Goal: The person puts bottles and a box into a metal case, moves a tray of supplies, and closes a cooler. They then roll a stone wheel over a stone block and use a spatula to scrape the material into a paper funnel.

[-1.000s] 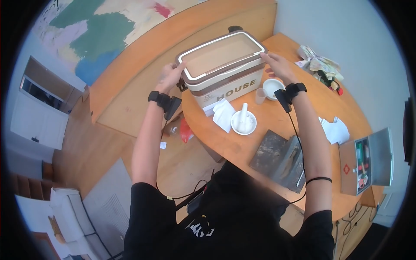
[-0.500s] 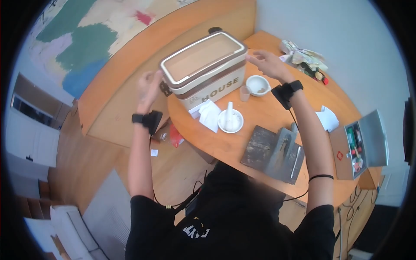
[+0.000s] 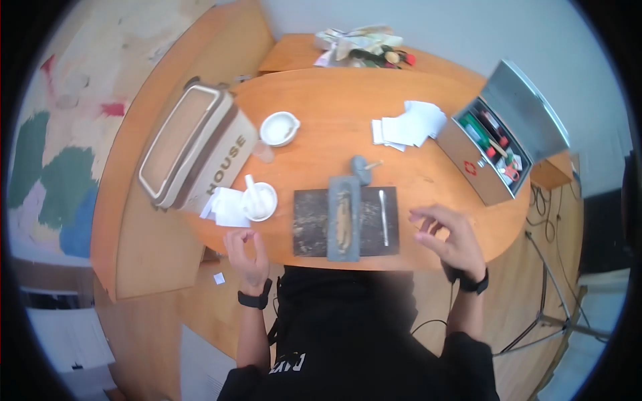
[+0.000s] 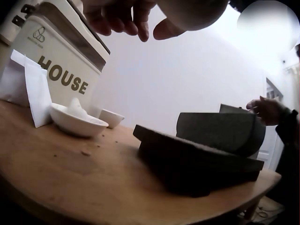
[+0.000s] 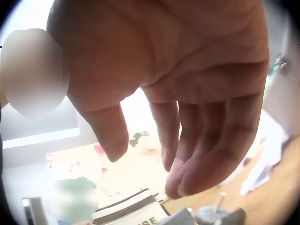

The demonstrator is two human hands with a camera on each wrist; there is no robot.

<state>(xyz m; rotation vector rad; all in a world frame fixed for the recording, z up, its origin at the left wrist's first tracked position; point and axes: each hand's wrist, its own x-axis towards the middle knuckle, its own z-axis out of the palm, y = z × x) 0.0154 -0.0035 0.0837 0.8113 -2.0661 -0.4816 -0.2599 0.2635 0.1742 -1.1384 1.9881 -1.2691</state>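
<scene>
My left hand (image 3: 247, 259) hangs loosely curled and holds nothing, just in front of a small white mortar (image 3: 269, 212) with its pestle (image 3: 252, 190) leaning inside. To the right, my right hand (image 3: 451, 237) is raised with relaxed, bent fingers and an empty palm. Between the hands lies a dark flat board (image 3: 309, 224). On it rest a long grey block (image 3: 344, 217) with a brown-stained hollow and a thin whitish stick (image 3: 384, 217). In the left wrist view the fingers (image 4: 140, 21) hang above the tabletop, apart from everything. The right wrist view shows no object in the fingers (image 5: 213, 136).
A cream and brown box (image 3: 231, 160) marked HOUSE stands at the left, with folded white paper (image 3: 231, 208), a clear cup (image 3: 263, 154) and a white bowl (image 3: 269, 134) by it. Behind the board sits a grey lump (image 3: 361, 172). White papers (image 3: 408, 127) and an open first-aid box (image 3: 468, 160) stand right.
Both hands have come off the HOUSE box and drawn back to the near side of the table. The head view has swung right, so the board now sits mid-view.
</scene>
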